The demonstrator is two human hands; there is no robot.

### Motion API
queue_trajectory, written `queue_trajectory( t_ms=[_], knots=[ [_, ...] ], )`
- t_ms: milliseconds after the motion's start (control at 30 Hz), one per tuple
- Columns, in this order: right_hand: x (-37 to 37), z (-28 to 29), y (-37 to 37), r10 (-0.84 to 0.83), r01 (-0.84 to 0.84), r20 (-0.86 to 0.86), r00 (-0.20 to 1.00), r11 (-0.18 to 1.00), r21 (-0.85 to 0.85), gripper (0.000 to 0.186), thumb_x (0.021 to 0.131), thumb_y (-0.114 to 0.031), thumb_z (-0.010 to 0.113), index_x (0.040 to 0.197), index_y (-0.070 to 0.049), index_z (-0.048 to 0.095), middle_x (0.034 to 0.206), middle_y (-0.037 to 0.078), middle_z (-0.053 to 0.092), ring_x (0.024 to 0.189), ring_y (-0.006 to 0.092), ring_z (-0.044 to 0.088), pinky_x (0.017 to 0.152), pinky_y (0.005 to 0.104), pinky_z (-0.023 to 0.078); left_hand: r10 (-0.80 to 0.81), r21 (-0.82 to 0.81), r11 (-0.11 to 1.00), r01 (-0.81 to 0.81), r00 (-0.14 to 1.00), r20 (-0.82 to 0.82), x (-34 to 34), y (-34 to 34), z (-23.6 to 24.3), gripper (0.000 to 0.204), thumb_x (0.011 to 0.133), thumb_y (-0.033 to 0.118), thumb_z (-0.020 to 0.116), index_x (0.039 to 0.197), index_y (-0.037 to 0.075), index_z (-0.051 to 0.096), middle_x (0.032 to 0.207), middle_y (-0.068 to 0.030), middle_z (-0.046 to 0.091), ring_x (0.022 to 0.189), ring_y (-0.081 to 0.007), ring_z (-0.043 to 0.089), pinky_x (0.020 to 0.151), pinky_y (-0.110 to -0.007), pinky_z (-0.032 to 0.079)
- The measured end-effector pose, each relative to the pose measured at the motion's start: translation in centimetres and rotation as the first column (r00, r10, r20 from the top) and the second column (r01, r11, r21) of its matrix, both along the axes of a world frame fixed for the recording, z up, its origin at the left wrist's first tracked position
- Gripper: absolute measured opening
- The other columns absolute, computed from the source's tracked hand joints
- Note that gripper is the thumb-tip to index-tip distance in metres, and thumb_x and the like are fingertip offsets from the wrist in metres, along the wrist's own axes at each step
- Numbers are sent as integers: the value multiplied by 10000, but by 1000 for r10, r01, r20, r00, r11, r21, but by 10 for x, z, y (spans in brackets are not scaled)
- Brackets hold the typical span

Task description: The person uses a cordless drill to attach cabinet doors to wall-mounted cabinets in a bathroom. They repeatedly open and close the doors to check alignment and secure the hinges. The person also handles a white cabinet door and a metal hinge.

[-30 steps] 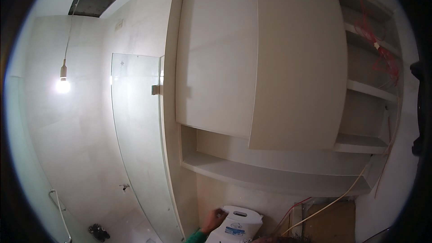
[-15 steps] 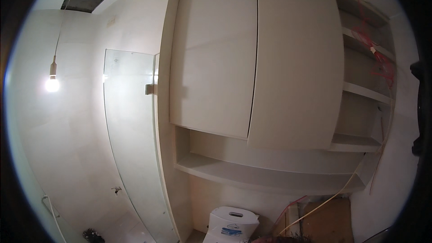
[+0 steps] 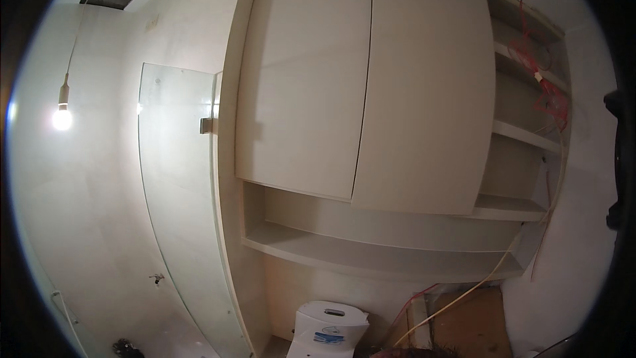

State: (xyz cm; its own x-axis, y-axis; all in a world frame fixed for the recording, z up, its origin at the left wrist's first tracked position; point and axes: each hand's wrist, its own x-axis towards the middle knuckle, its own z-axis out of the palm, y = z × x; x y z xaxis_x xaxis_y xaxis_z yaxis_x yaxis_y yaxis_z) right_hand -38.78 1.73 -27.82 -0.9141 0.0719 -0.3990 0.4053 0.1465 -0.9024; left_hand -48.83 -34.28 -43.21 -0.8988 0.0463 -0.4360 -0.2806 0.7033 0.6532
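fingers: l. & r. hands both out of view, so finger state can't be told. nearest lower edge: white fixture (image 3: pixel 329 321), apparently a toilet, below the open shelf (image 3: pixel 371 260), cut off by frame; blue label (image 3: pixel 328 337) on it, prob. a maker's sticker. to its r., yellow cable (image 3: pixel 464 295) slants across brown panel (image 3: pixel 474 325), seemingly unfixed. above, cabinet doors (image 3: pixel 305 86); upper r., red cable bundle (image 3: pixel 551 103), prob. gathered for tidiness. far l., bulb (image 3: pixel 62 118) hangs by its cord, presumably temp. lighting.

White toilet (image 3: pixel 349 329), upright, below long shelf (image 3: pixel 371 257), btm cut off. Oblong flush btn (image 3: pixel 334 312) up top, blue sticker (image 3: pixel 328 336) nr it.
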Motion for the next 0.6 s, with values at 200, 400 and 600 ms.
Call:
queue_trajectory(
  t_ms=[200, 400, 600],
  knots=[
    [4, -2, 1, -25, 25, 16, 1000, 1000, 17, 478, 964, -499, 767, 1206, -88, 741, 871, 71, 714, 749, 208, 666, 700, 409, 521, -17, 24, 1000, 16, 1000, 17, -9, 5, 0, 385, 988, 343, 767, 1091, -26, 802, 962, -196, 812, 850, -297, 788, 761, -421, 600],
    [7, -5, -2, -46, 45, 37, 998, 998, 36, 471, 961, -496, 770, 1200, -92, 746, 881, 74, 720, 764, 212, 674, 715, 414, 527, -31, 45, 999, 29, 999, 28, -15, 6, 0, 377, 990, 335, 767, 1089, -26, 802, 957, -190, 812, 843, -288, 786, 751, -416, 597],
    [10, -8, -6, -70, 68, 49, 996, 996, 52, 464, 958, -494, 772, 1194, -95, 751, 891, 78, 726, 779, 216, 682, 730, 418, 534, -49, 61, 997, 46, 997, 52, -18, -1, -7, 368, 991, 327, 767, 1086, -27, 801, 951, -183, 812, 836, -279, 784, 741, -411, 595]
  ],
)
